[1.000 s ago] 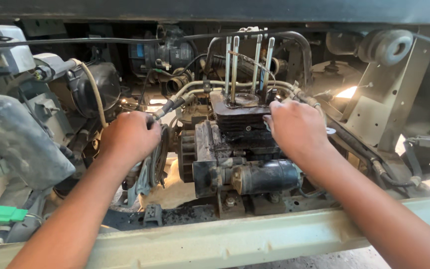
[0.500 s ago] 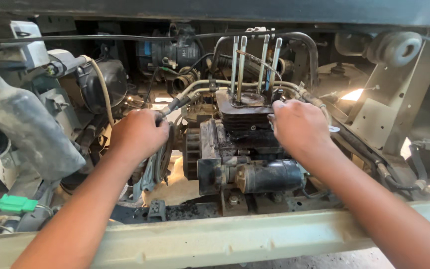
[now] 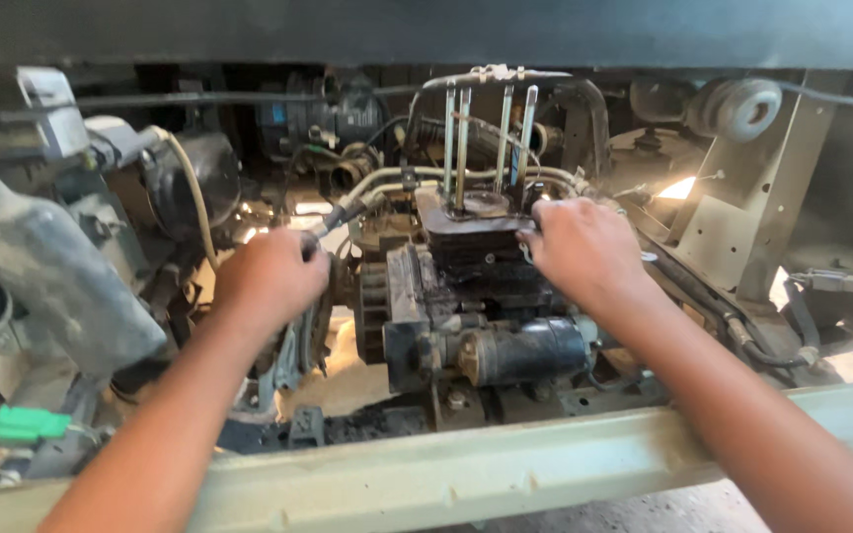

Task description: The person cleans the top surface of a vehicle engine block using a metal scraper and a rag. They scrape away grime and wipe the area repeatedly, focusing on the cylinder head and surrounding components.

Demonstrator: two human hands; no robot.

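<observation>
Greasy black metal engine block (image 3: 466,286), centre frame: right hand (image 3: 584,252) fingers clamp its top edge, left hand (image 3: 271,276) is clenched on a dark tool handle (image 3: 333,219). Oily grip, could slip onto the studs.

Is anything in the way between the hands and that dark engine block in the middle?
Nothing visible is. The right hand already rests on the right side of the dark engine block, beside the upright studs. The left hand sits left of the block, closed around a tool handle, whose tip I cannot see.
</observation>
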